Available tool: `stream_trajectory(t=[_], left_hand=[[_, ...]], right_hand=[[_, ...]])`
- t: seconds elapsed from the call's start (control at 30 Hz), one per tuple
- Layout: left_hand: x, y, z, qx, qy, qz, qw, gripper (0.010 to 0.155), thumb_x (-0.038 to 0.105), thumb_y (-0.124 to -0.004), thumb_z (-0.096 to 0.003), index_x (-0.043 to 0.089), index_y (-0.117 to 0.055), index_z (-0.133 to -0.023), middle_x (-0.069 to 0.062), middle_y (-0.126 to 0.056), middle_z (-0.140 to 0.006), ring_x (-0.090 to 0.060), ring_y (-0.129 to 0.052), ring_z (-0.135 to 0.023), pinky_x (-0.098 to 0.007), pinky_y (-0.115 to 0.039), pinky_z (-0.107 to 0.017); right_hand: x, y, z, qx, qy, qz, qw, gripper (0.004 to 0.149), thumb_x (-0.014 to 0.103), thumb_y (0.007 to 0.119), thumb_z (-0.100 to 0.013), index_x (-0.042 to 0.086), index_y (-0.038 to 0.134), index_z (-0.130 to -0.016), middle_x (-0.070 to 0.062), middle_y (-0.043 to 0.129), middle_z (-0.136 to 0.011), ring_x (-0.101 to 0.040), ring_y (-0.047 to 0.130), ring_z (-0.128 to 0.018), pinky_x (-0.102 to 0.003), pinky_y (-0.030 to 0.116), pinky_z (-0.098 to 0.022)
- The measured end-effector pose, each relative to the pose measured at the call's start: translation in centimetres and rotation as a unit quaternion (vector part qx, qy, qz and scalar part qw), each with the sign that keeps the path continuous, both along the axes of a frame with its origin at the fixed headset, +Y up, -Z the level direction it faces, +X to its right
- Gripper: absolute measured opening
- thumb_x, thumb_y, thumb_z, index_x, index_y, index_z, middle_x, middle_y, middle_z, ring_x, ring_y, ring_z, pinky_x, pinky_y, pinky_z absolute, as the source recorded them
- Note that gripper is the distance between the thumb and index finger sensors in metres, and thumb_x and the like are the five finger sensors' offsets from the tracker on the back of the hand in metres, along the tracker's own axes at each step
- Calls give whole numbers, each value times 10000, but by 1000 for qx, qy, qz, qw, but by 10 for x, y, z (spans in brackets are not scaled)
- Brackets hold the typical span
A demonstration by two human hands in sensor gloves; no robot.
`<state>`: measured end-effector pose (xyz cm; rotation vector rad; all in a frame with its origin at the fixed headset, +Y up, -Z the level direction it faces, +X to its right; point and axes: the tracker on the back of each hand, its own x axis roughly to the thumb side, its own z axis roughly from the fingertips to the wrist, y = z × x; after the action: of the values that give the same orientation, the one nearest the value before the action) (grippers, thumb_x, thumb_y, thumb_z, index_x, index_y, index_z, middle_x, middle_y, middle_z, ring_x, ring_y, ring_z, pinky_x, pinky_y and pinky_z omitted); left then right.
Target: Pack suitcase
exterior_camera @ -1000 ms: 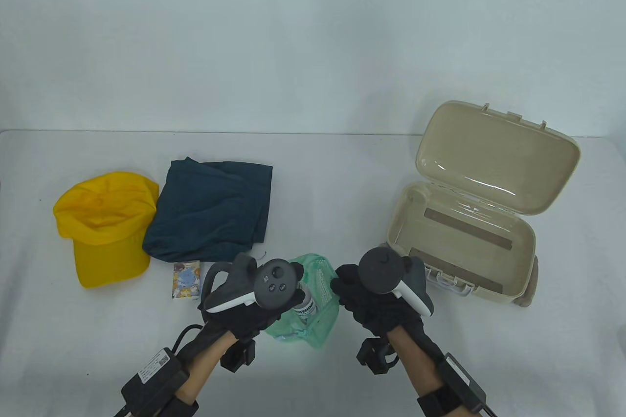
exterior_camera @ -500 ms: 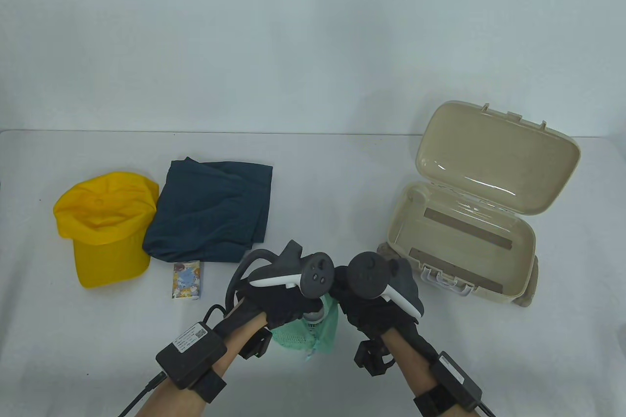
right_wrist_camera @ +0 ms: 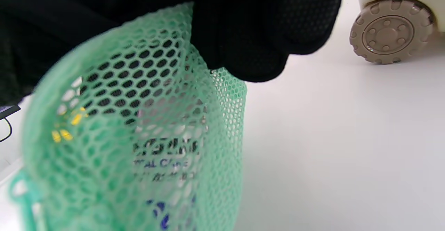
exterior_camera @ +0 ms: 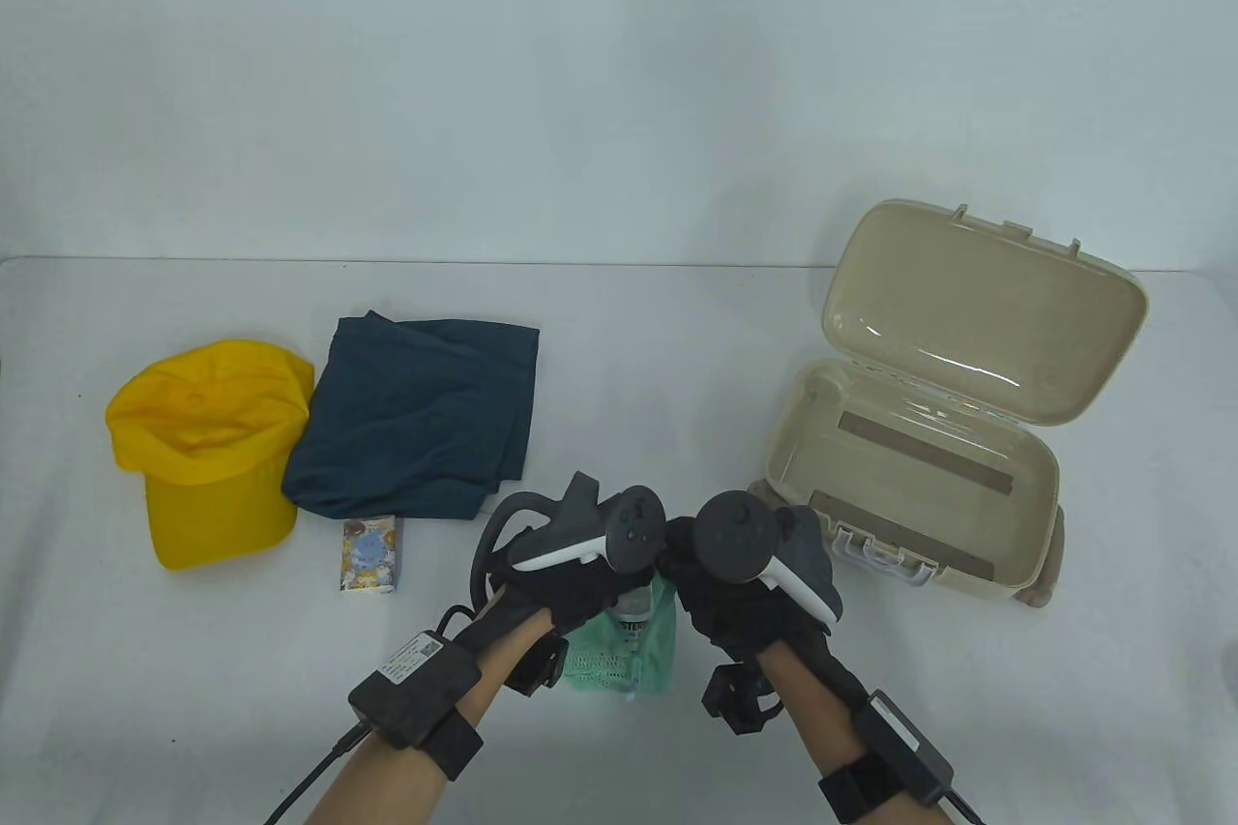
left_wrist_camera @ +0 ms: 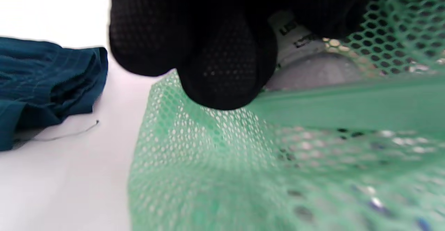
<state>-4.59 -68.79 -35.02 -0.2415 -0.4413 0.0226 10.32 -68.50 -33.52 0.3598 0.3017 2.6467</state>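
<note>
A green mesh bag (exterior_camera: 624, 656) with a small bottle (exterior_camera: 633, 614) inside hangs between my two hands near the table's front middle. My left hand (exterior_camera: 571, 588) pinches the bag's (left_wrist_camera: 243, 154) left upper edge, and the gloved fingertips (left_wrist_camera: 215, 67) curl over the mesh. My right hand (exterior_camera: 716, 598) pinches the bag's (right_wrist_camera: 139, 137) right upper edge. The printed bottle (right_wrist_camera: 163, 158) shows through the mesh. An open beige suitcase (exterior_camera: 1006, 564) sits at the right, its lid (exterior_camera: 977, 312) raised and its inside bare.
At the left lie a yellow cap (exterior_camera: 208, 448), a folded dark teal cloth (exterior_camera: 416, 414) and a small printed packet (exterior_camera: 369, 554). The teal cloth (left_wrist_camera: 45, 85) shows in the left wrist view. A suitcase wheel (right_wrist_camera: 387, 36) stands close to my right hand.
My left hand has moved right from beside the bag to its top edge. Both hands have come together on the bag, which is now gathered up narrower.
</note>
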Motion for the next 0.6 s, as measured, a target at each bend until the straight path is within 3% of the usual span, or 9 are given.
stream_trajectory(t=[0.17, 0.37, 0.5, 0.6], left_hand=[[1, -6, 5, 71, 22, 25, 997, 447, 429, -787, -478, 281, -834, -897, 52, -1013, -701, -54, -1065, -379, -246, -919, -348], [-16, 12, 3, 27, 23, 87, 996, 438, 413, -786, -487, 270, -841, -898, 39, -1007, -720, -77, -1069, -401, -263, -917, -357], [-42, 30, 3, 3, 32, 129, 991, 465, 428, -783, -490, 274, -819, -927, 26, -992, -752, -98, -1066, -430, -278, -911, -371], [-73, 41, 1, 13, 70, 133, 989, 490, 435, -778, -495, 272, -793, -957, 9, -971, -797, -118, -1060, -465, -290, -906, -384]], right_hand=[[4, -1, -3, -5, -9, -10, 1000, 427, 344, 689, -545, 140, 728, -918, -34, 937, -747, -207, 1001, -608, -357, 868, -466], [7, 1, -3, -4, -11, -15, 1000, 427, 347, 690, -545, 138, 732, -915, -34, 941, -741, -203, 1005, -599, -354, 871, -461], [9, 3, -3, -9, -13, -30, 999, 429, 358, 692, -548, 132, 737, -910, -30, 947, -727, -195, 1009, -584, -349, 874, -452], [12, 6, -3, -20, -13, -60, 998, 429, 360, 693, -549, 128, 741, -907, -30, 951, -717, -191, 1012, -572, -345, 877, -445]])
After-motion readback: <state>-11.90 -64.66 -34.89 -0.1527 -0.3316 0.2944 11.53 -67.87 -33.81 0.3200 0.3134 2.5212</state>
